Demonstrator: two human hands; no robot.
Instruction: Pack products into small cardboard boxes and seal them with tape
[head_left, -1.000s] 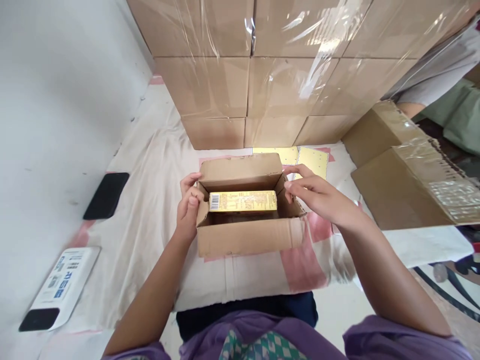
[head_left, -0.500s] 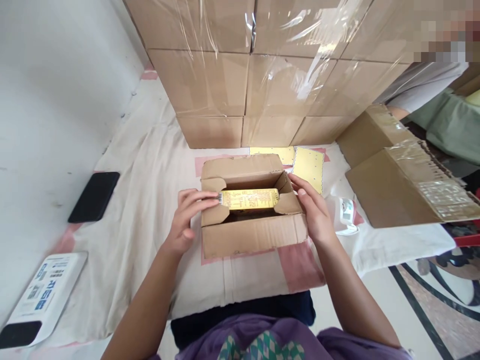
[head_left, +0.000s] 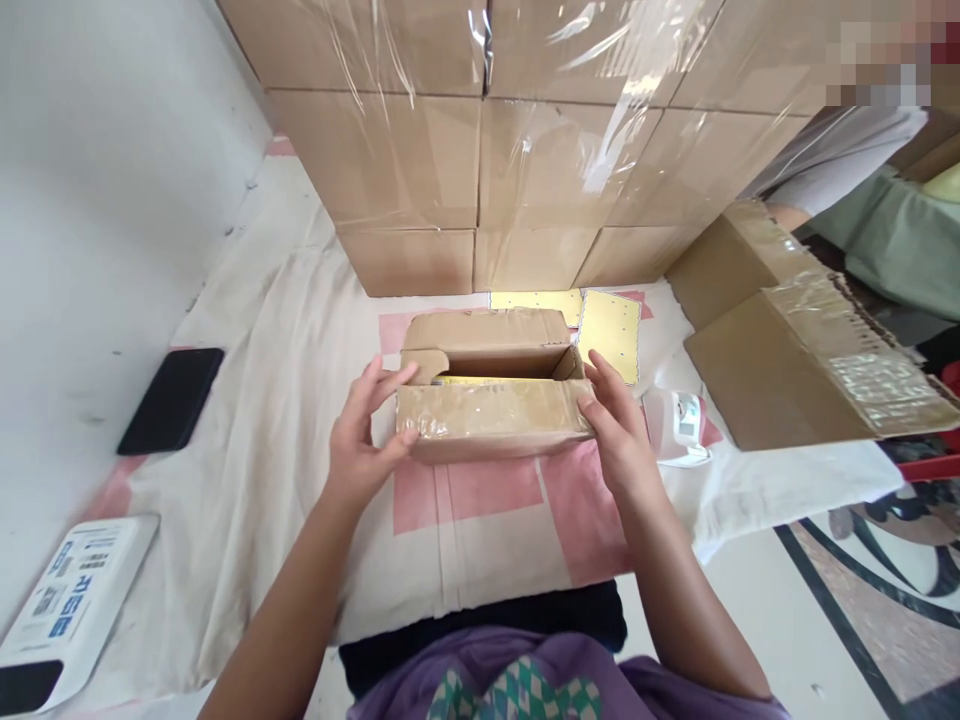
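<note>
A small cardboard box [head_left: 495, 447] lies on the cloth-covered table in front of me. Its near flap is folded inward over part of the opening, while the far flap stands up. A thin strip of a yellow packet [head_left: 495, 380] shows inside; the rest is hidden by the near flap. My left hand [head_left: 364, 435] is at the box's left end, fingers spread, with fingertips touching its corner and side flap. At the right end, my right hand [head_left: 622, 430] has its thumb on the near flap and its fingers beside the far corner.
Plastic-wrapped cartons [head_left: 420, 160] stand behind. Yellow cards [head_left: 609, 335], a clear plastic container [head_left: 679, 425] and an opened carton [head_left: 780, 375] lie right. At left are a black phone [head_left: 171, 400] and a white device [head_left: 82, 590]. A person's sleeve [head_left: 847, 155] shows at upper right.
The box's near flap has swung up and inward and now covers most of the yellow packet. Both hands have shifted onto the box's near corners. The view has moved slightly.
</note>
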